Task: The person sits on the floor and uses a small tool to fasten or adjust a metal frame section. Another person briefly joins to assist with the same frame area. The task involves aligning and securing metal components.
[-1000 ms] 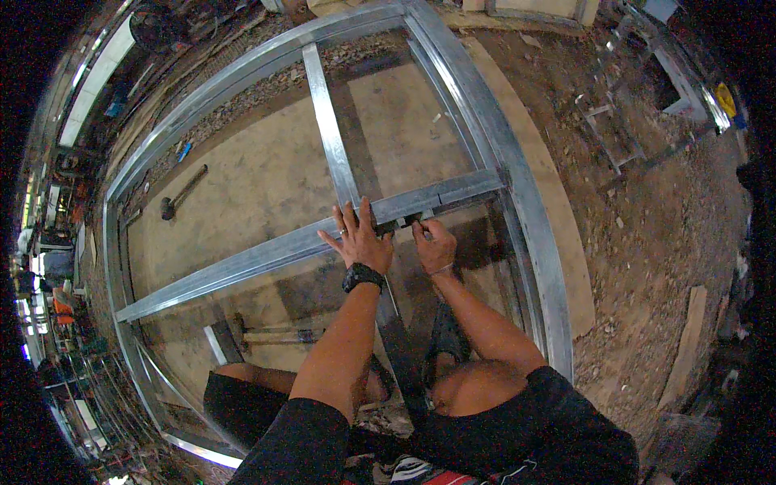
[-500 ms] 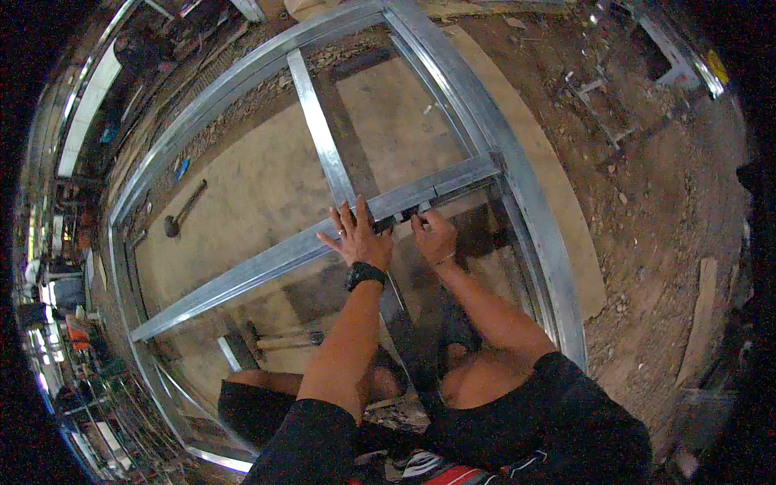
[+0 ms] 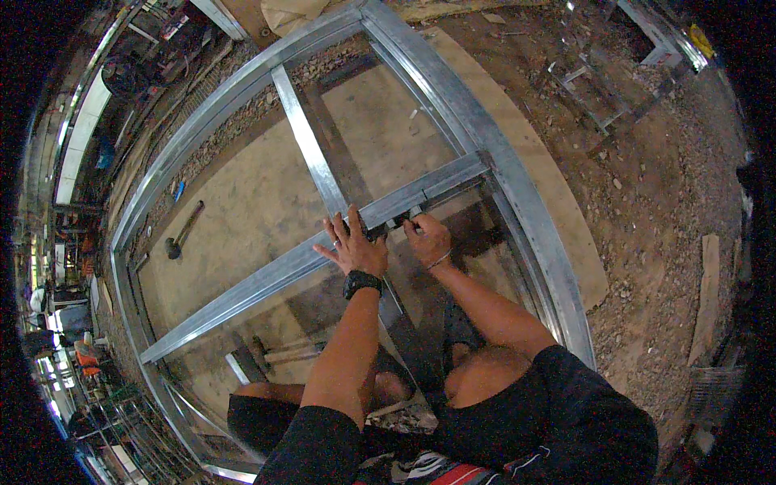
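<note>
A grey metal crossbar (image 3: 242,295) runs diagonally across a large metal frame (image 3: 517,214). A narrower shiny metal bar (image 3: 309,149) meets it near my left hand (image 3: 357,249), which lies open on the crossbar with its fingers spread. Just right of it, my right hand (image 3: 428,242) is closed in a pinch at the near side of the crossbar. Small dark and metallic bits (image 3: 398,223) show between the two hands. What my right fingertips hold is too small and hidden to name.
A dark-headed mallet (image 3: 174,248) lies on a tan board (image 3: 234,198) inside the frame. Near my legs lies a wooden-handled tool (image 3: 291,354) beside a short metal piece (image 3: 238,369). Stony dirt ground (image 3: 647,267) stretches to the right. Shelving and clutter stand at the far left.
The whole view has shifted slightly, so the frame sits a little differently. Both hands keep their places at the crossbar, the right still pinched at its near side.
</note>
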A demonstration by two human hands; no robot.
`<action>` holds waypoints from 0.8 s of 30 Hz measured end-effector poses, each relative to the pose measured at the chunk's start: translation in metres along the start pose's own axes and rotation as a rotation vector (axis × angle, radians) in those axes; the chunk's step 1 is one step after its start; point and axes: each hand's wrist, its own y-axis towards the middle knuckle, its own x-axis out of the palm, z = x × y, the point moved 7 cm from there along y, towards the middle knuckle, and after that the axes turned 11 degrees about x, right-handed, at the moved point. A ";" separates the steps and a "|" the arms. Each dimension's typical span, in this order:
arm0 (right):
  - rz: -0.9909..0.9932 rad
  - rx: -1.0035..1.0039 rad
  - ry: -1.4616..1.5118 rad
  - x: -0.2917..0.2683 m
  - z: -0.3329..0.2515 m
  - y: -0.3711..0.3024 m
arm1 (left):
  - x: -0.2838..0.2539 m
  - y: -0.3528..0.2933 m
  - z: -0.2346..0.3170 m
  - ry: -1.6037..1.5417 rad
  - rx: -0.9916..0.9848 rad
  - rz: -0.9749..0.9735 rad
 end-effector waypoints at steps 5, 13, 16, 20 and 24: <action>-0.038 0.045 -0.025 0.002 -0.003 -0.001 | -0.001 -0.002 -0.002 0.015 0.001 0.011; -0.011 0.103 -0.006 0.008 0.014 -0.002 | -0.002 -0.001 0.002 -0.082 -0.018 -0.013; -0.035 0.083 -0.029 0.007 0.012 0.001 | -0.001 -0.002 0.000 -0.069 0.001 0.017; -0.039 0.084 -0.071 0.004 0.004 0.002 | 0.000 -0.003 -0.002 -0.063 0.002 -0.010; -0.100 0.148 -0.099 0.005 0.008 0.003 | 0.001 -0.002 0.000 -0.047 0.004 0.034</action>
